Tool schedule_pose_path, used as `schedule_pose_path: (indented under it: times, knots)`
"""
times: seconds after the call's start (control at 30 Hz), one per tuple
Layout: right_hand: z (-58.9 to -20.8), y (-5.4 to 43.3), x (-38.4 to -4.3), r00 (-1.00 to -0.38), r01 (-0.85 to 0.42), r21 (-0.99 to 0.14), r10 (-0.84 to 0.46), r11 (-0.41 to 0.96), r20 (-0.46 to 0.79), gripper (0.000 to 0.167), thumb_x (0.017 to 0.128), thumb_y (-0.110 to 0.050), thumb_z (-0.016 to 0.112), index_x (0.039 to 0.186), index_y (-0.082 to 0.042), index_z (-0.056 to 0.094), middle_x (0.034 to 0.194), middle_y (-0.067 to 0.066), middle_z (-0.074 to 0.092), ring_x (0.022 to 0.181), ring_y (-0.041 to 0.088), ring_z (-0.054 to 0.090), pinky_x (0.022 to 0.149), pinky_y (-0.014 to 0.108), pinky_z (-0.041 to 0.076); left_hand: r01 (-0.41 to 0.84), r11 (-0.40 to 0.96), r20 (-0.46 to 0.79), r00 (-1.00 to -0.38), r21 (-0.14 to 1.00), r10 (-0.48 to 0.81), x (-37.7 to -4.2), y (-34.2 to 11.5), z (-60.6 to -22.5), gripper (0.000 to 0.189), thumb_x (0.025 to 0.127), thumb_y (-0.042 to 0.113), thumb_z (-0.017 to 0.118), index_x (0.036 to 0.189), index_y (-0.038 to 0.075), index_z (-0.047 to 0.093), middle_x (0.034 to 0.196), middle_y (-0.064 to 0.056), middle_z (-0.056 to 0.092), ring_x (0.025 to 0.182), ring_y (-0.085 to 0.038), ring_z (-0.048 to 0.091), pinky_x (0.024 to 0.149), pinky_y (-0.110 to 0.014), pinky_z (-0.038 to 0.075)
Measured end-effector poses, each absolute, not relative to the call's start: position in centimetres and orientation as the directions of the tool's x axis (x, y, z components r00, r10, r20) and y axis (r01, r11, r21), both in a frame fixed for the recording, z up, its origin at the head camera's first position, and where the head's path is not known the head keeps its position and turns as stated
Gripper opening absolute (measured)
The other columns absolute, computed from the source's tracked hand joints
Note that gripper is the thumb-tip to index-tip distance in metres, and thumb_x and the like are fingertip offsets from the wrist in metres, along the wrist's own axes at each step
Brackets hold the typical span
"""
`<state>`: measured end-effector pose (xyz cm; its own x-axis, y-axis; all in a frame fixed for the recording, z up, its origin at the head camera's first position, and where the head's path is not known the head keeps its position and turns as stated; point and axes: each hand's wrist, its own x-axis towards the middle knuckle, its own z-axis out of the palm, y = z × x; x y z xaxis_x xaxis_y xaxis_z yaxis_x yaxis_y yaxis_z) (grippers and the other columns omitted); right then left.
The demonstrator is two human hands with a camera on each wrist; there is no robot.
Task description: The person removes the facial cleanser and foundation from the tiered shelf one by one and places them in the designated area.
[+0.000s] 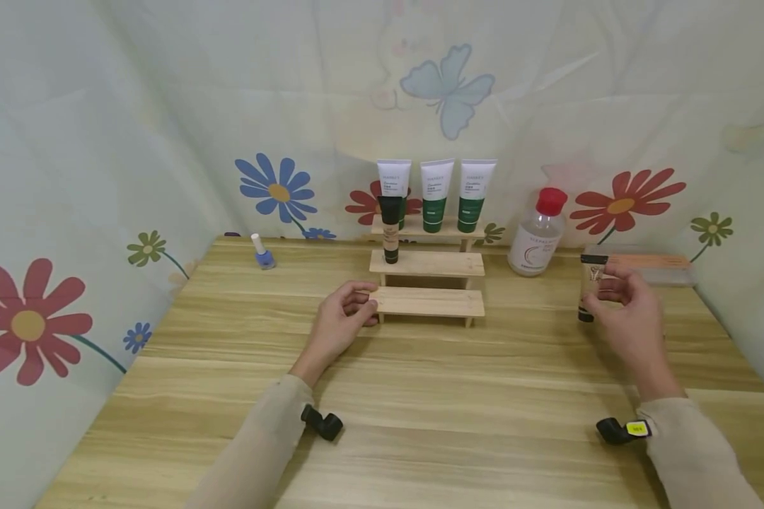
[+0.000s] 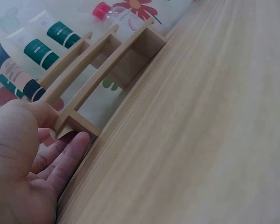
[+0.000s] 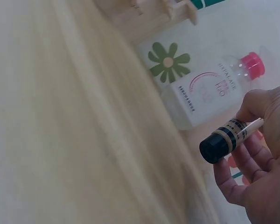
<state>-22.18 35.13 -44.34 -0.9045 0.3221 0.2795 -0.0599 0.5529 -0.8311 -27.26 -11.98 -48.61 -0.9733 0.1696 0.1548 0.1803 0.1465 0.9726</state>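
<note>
My left hand [image 1: 337, 326] grips the left end of the lowest step of a three-tier wooden stand [image 1: 429, 302]; in the left wrist view the thumb lies over the board and the fingers under it. On the right, my right hand [image 1: 637, 325] pinches a beige tube [image 1: 590, 277] with black ends, its cap [image 3: 215, 148] pointing down. A similar beige tube [image 1: 391, 233] stands on the middle step. Along the top step is a row of three white-and-green tubes, the middle tube [image 1: 436, 198] and right tube [image 1: 477, 196] in plain sight, the left tube [image 1: 395, 172] partly hidden.
A clear bottle with a red cap [image 1: 536, 237] stands right of the stand. Behind my right hand lies a flat clear case with an orange strip [image 1: 656, 263]. A blue nail polish bottle [image 1: 264, 256] is at the back left. Flower-printed cloth [image 1: 165, 127] hangs around the wooden table [image 1: 458, 424].
</note>
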Motion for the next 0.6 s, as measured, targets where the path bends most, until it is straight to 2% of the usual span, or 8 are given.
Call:
schedule_pose_path:
  times: [0.17,0.23,0.43,0.6]
  knots:
    - [-45.3,35.3,-21.9,-0.927,-0.001,-0.790,0.295,0.613,0.230,0.060,0.105,-0.017,0.076,0.158,0.001,0.055,0.132,0.021,0.069,0.096,-0.010,0.055,0.075,-0.002,0.049,0.177,0.150,0.151,-0.974,0.973,0.168,-27.2,-12.0,-48.6,0.027,0.110,0.011,0.073,0.136,0.012,0.074,0.116,-0.019,0.074,0.103,-0.032,0.077,0.086,-0.037,0.073]
    - [-45.6,35.3,-21.8,-0.933,0.015,-0.775,0.287,0.631,0.216,0.059,0.105,-0.018,0.075,0.158,0.002,0.056,0.133,0.026,0.069,0.093,-0.012,0.054,0.073,-0.002,0.048,0.173,0.152,0.147,-0.975,0.973,0.168,-27.2,-12.0,-48.6,0.027,0.110,0.011,0.073,0.136,0.012,0.074,0.116,-0.019,0.074,0.103,-0.033,0.077,0.086,-0.037,0.073]
    - [-46.2,35.4,-21.7,-0.934,0.014,-0.741,0.273,0.671,0.229,0.055,0.104,-0.017,0.075,0.154,0.002,0.061,0.128,0.027,0.071,0.088,-0.015,0.053,0.072,-0.002,0.045,0.174,0.151,0.149,-0.975,0.973,0.167,-27.2,-12.0,-48.8,0.027,0.110,0.011,0.073,0.136,0.012,0.074,0.116,-0.019,0.074,0.102,-0.033,0.077,0.086,-0.037,0.073]
    - [-46.5,35.3,-21.7,-0.937,0.016,-0.711,0.259,0.703,0.234,0.052,0.105,-0.019,0.075,0.151,0.003,0.064,0.126,0.027,0.072,0.088,-0.010,0.053,0.071,0.001,0.044,0.177,0.159,0.151,-0.975,0.971,0.164,-27.3,-12.1,-48.9,0.026,0.110,0.012,0.073,0.136,0.013,0.074,0.116,-0.018,0.074,0.102,-0.032,0.077,0.086,-0.037,0.073]
